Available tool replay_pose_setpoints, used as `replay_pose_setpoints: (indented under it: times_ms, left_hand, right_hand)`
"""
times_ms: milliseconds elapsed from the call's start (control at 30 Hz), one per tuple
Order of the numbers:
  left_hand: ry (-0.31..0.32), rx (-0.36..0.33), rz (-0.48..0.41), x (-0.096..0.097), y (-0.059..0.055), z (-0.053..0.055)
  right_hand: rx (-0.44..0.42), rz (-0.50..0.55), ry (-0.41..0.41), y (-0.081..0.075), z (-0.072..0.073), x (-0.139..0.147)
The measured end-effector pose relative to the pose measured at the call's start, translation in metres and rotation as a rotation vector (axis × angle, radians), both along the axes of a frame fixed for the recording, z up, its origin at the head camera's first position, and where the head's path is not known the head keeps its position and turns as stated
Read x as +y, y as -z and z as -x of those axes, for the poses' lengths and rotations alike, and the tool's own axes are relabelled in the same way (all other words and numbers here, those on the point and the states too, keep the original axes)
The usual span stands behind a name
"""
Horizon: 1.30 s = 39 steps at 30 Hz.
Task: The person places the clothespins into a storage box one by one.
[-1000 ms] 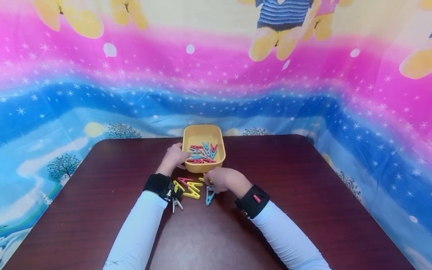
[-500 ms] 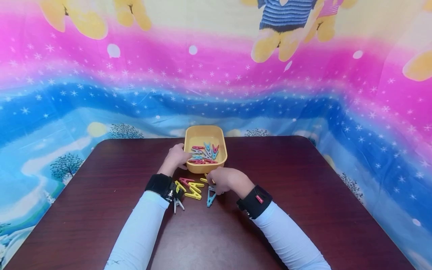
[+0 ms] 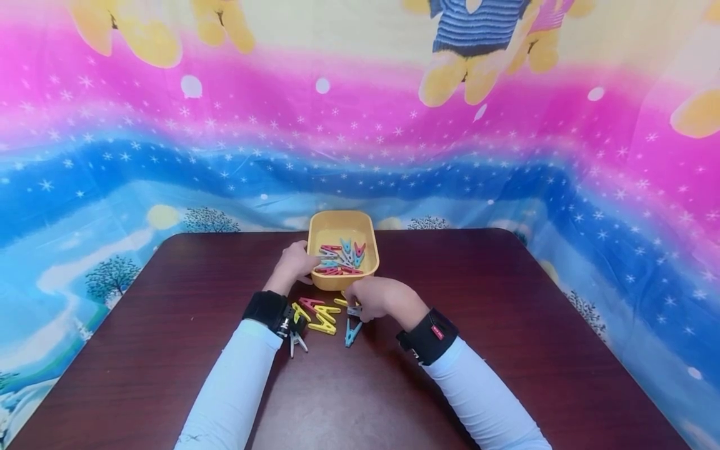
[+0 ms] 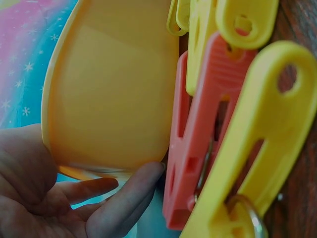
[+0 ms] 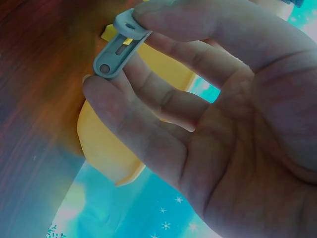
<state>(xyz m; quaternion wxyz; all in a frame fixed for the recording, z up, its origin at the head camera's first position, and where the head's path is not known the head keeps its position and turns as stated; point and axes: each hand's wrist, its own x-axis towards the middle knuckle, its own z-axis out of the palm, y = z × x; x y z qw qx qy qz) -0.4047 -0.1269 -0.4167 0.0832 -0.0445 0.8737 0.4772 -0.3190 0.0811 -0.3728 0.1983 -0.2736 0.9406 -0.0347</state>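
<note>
A yellow plastic bin (image 3: 344, 282) stands near the table's back edge, holding several pegs (image 3: 343, 257) in red, blue and grey. My left hand (image 3: 292, 261) grips its left side, the thumb over the rim and the fingers against the outer wall (image 4: 114, 89). In front of the bin, my right hand (image 3: 378, 299) pinches a grey clothes peg (image 5: 116, 54) between thumb and fingertips. Just below that hand lies a blue peg (image 3: 352, 333). A red peg (image 4: 198, 134) and several yellow pegs (image 3: 323, 324) lie between my wrists.
A white peg (image 3: 297, 342) lies beside the left wrist strap, which partly covers that side of the pile. The dark brown table (image 3: 506, 337) reaches back to a patterned cloth backdrop (image 3: 427, 162).
The grey peg in my right fingers has come up and apart from the blue peg, which stays on the table. My left hand keeps its hold on the bin.
</note>
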Motion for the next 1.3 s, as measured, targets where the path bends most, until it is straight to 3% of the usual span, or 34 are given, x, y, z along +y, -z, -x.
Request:
replay_pose_setpoints:
  times_ms: [367,600,767,933,1100,1300]
  left_hand:
    - [0.014,0.01,0.012,0.0,-0.001,-0.003]
    - [0.003,0.001,0.012,-0.001,-0.004,-0.002]
    - [0.001,0.003,0.004,0.001,-0.002,0.001]
    - [0.004,-0.007,0.003,0.002,-0.001,0.002]
    - [-0.018,-0.005,0.002,0.001,-0.003,0.001]
    - [0.003,-0.018,0.008,0.0,-0.001,0.001]
  right_hand:
    - [0.031,0.057,-0.05,-0.011,0.002,0.007]
    - [0.032,0.142,-0.087,-0.025,0.014,0.014]
    - [0.108,0.193,-0.102,-0.038,0.028,0.025]
    - [0.204,0.21,-0.06,-0.051,0.047,0.033]
    - [0.285,0.129,-0.058,-0.056,0.073,0.026]
    - [0.32,0.011,-0.086,-0.057,0.094,0.014]
